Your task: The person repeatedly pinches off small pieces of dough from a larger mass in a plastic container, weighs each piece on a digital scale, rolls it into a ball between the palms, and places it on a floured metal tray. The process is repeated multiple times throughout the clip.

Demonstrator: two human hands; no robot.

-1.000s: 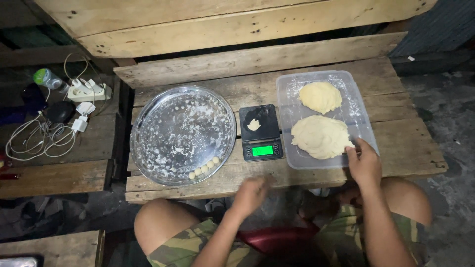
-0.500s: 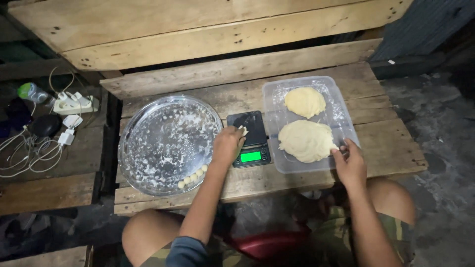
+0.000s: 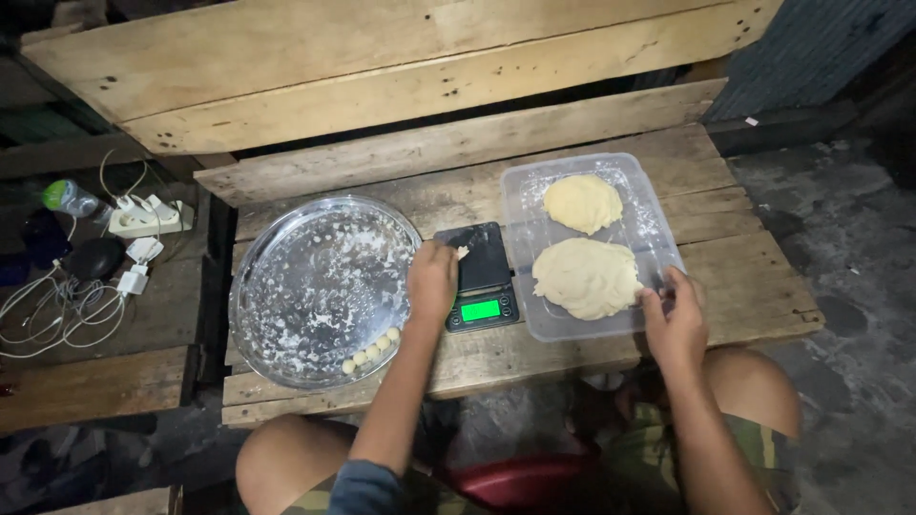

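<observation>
Rough wooden planks form the worktop [image 3: 572, 353], with a small black scale [image 3: 480, 277] at its middle. A dough bit [image 3: 463, 253] is pinched in the left hand [image 3: 432, 277] over the scale's pan and is best lifted cleanly. Right of the scale, the right hand [image 3: 676, 319] is curled on the clear tub [image 3: 658, 224] by the dough slab [image 3: 584, 278].

The person wears camouflage-patterned shorts [image 3: 763, 448] in green and brown, and a dark blue sleeve [image 3: 361, 486] on the left arm; hands and knees are bare.

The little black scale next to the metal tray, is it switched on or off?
On: the scale shows a lit green display at its front edge.
</observation>
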